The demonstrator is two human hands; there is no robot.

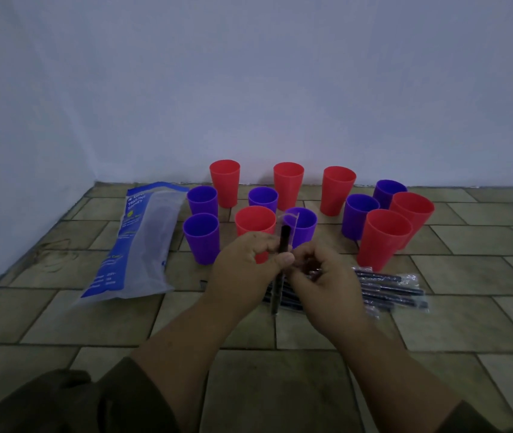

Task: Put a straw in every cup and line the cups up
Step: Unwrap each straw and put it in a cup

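- From the head camera, we look down at a tiled floor [280,385] that meets a pale wall [249,89].
- Our left hand [245,260] pinches a black straw [283,237], holding it upright, with a bit of clear wrapper at its top end.
- Our right hand [322,278] sits just beside the straw with its fingers curled; we cannot tell whether it grips anything.
- Beyond the hands, six red cups [224,182] and six purple cups [201,237] stand upright in a loose cluster near the wall.
- A pile of wrapped straws [389,289] lies on the floor under and to the right of the right hand.
- A blue and clear plastic bag [142,242] lies flat to the left of the cups.
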